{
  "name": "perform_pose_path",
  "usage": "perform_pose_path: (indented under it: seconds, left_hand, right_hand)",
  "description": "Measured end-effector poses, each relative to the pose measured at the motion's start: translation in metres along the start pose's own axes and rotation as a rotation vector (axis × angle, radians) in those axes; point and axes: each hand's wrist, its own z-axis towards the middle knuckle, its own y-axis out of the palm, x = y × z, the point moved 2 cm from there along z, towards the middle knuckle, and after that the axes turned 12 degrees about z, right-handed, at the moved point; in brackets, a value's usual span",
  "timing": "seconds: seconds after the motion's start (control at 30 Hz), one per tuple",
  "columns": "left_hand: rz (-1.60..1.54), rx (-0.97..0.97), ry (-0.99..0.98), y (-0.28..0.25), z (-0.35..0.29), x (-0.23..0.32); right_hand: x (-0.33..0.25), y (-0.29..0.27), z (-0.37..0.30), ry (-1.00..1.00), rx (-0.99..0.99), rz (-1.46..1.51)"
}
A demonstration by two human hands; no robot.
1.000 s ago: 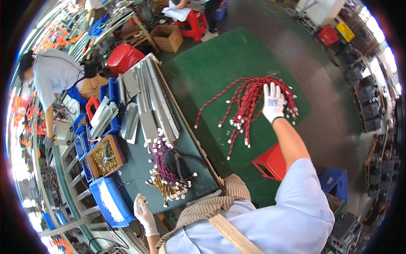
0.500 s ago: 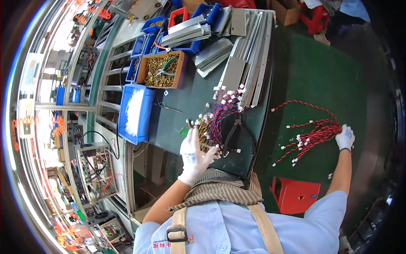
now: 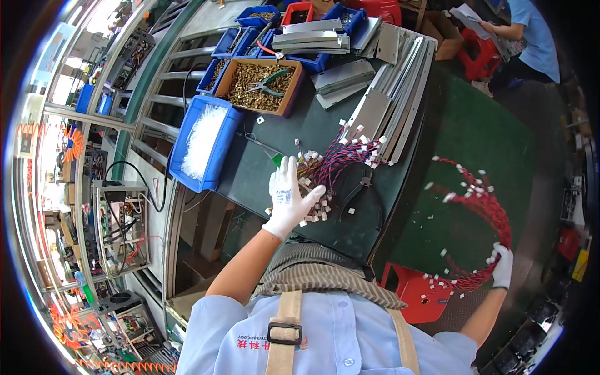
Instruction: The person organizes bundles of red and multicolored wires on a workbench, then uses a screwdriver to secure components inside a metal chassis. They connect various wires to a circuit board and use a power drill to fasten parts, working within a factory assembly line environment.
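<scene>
My left hand [image 3: 286,199], in a white glove, is held with its fingers stretched and thumb apart at the near edge of the dark worktable. Just past it lies a heap of twisted wire cables [image 3: 340,161] in red, blue, yellow and green with white plug ends; whether the palm touches them is hidden. Out to the right, my gloved right hand [image 3: 501,267] grips a bundle of red twisted cables [image 3: 495,219] near its middle. Its ends fan out in a curve above and below the hand, smeared by motion. Dark-handled pliers [image 3: 361,190] lie right of the heap.
A blue bin [image 3: 234,119] of white strips stands at the table's left. Behind it is a box [image 3: 297,94] of brass parts with green-handled pliers [image 3: 269,84] on top. Metal strips [image 3: 406,100] line the right edge. A red stool [image 3: 415,306] stands nearby; a person [image 3: 531,44] is far right.
My right hand has moved down and nearer with the red cables, which have swung from pointing left into a curve. My left hand stays open by the heap. The view has shifted.
</scene>
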Motion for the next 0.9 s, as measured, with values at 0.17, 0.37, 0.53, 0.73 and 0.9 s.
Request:
perform_pose_path:
  seconds: [0.17,0.37,0.53,0.73,0.9]
  left_hand:
    - [-0.278,-0.094,-0.017,0.019,-0.020,-0.046]
    - [-1.108,0.115,-0.309,-0.017,-0.003,-0.099]
    - [-1.142,0.260,-0.437,-0.068,-0.066,-0.201]
    - [-1.236,0.278,-0.574,-0.067,-0.157,-0.306]
    - [-1.280,0.318,-0.748,-0.070,-0.224,-0.358]
  right_hand:
    - [-0.082,0.030,-0.097,-0.177,-0.251,0.583]
    - [-0.166,0.263,-0.282,-0.442,-0.756,0.626]
    - [-0.117,0.486,-0.340,-0.334,-0.601,0.545]
    - [0.083,0.649,-0.201,0.057,-0.530,0.408]
    - [0.147,0.669,-0.214,-0.194,-0.487,0.007]
